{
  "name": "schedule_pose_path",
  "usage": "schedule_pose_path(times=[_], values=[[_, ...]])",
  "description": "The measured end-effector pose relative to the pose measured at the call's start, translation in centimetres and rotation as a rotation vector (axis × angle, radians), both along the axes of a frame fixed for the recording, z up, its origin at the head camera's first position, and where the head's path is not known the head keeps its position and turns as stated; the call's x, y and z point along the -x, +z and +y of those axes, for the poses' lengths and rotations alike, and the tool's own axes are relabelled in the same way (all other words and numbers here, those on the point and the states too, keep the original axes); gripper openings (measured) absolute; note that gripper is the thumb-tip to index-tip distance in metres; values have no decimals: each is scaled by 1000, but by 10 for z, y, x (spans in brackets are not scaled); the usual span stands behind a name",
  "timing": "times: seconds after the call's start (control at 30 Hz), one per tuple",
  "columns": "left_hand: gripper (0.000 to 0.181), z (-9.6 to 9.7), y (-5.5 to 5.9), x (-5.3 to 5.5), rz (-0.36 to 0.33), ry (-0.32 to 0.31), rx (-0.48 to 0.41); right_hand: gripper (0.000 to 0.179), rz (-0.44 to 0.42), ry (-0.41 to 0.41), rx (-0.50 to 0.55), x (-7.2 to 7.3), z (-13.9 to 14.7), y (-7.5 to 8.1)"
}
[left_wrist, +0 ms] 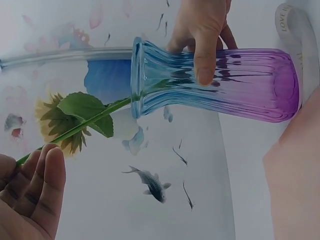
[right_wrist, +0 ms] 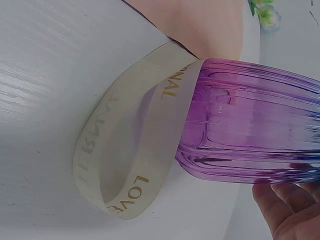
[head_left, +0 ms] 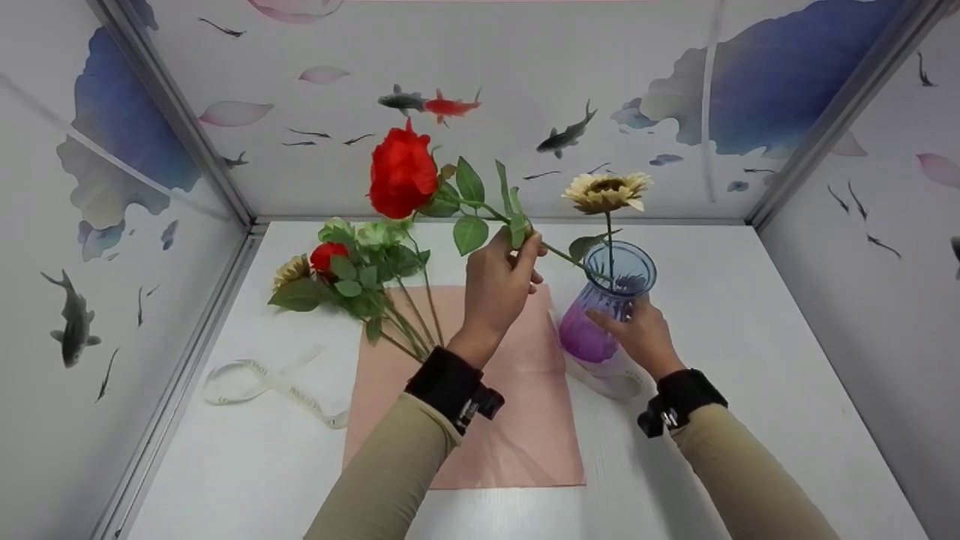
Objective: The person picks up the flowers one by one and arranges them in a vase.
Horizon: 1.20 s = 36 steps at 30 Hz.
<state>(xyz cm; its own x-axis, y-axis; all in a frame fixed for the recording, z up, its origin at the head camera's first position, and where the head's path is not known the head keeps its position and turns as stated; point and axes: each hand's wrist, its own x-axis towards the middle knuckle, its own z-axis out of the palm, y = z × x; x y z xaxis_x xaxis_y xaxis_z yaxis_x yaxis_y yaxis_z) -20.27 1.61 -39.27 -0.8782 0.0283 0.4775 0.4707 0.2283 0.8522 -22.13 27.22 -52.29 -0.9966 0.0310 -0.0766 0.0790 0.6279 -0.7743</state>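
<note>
My left hand (head_left: 499,285) pinches the green stem of a red artificial rose (head_left: 403,171) above the sheet. The bloom leans to the left, and the stem's lower end passes into the mouth of a glass vase (head_left: 587,330), blue at the top and purple below. In the vase stands a pale yellow sunflower (head_left: 606,193). My right hand (head_left: 646,337) grips the vase by its neck; in the left wrist view its thumb (left_wrist: 205,67) lies along the glass. The vase leans slightly. Its purple base (right_wrist: 200,120) is beside a looped ribbon in the right wrist view.
A pink wrapping sheet (head_left: 517,420) lies mid-table. Over its far left corner lies a bunch with a small red rose (head_left: 328,259), green blooms (head_left: 382,231) and a yellow sunflower (head_left: 291,271). A white lettered ribbon (head_left: 300,397) curls at the left; another ribbon (right_wrist: 92,165) lies by the vase.
</note>
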Motion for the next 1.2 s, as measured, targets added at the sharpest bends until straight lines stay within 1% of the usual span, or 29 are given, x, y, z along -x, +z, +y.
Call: schedule_pose_path(times=[0.17,0.33,0.43,0.57,0.8,0.93,1.03,1.13,1.17,1.2], values=[[18,9,-2,4,3,20,122,106,21,9,-6,-1,0,0],[18,17,-7,9,-5,34,208,110,21,12,8,-1,0,0],[19,22,-10,13,-17,40,227,112,10,12,11,-1,-1,1],[19,28,-12,17,-42,51,232,112,5,12,9,-1,-1,2],[18,36,-13,23,-138,58,205,108,9,8,7,-1,-1,1],[18,42,-15,27,-148,76,232,108,8,8,4,-1,0,1],[22,47,-17,30,-186,70,259,110,4,10,11,-2,0,0],[25,50,-21,30,-222,47,272,107,28,9,2,-1,1,-1],[25,51,-22,30,-228,43,277,106,33,8,-1,-1,1,-1],[24,52,-24,30,-220,42,293,106,39,7,-5,-1,0,-1]])
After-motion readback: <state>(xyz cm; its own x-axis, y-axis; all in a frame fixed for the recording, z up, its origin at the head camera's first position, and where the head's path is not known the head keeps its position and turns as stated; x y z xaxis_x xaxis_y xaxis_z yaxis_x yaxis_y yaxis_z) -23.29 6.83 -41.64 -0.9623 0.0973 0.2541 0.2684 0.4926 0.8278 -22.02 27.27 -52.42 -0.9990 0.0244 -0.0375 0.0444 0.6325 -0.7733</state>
